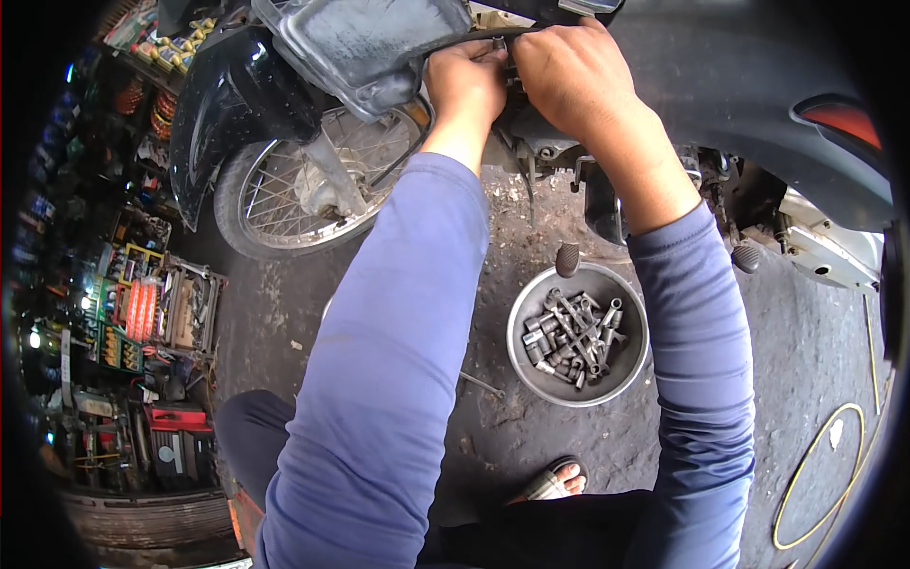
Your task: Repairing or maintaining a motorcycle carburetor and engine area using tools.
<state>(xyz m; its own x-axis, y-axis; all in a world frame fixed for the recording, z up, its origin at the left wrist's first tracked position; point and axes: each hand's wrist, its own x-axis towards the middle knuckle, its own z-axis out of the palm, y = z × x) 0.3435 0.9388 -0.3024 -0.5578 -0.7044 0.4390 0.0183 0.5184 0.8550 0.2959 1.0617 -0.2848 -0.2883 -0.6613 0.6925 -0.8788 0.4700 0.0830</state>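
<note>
Both of my arms reach up to the middle of a motorbike. My left hand (464,83) is closed with its fingertips pinched beside a small metal piece (500,44), next to a grey dusty plastic panel (370,47). Close to its right, my right hand (580,81) is curled into a grip, knuckles up. A black hose or cable arches over my left fingers toward the right fist. What either hand grips is hidden behind the fingers.
A metal bowl (513,353) of wrenches and sockets stands on the floor below a foot pedal (568,260). The spoked front wheel (256,204) and black fender (242,90) are at left. Tool crates (194,308) line the left side; a yellow hose (783,507) lies at right.
</note>
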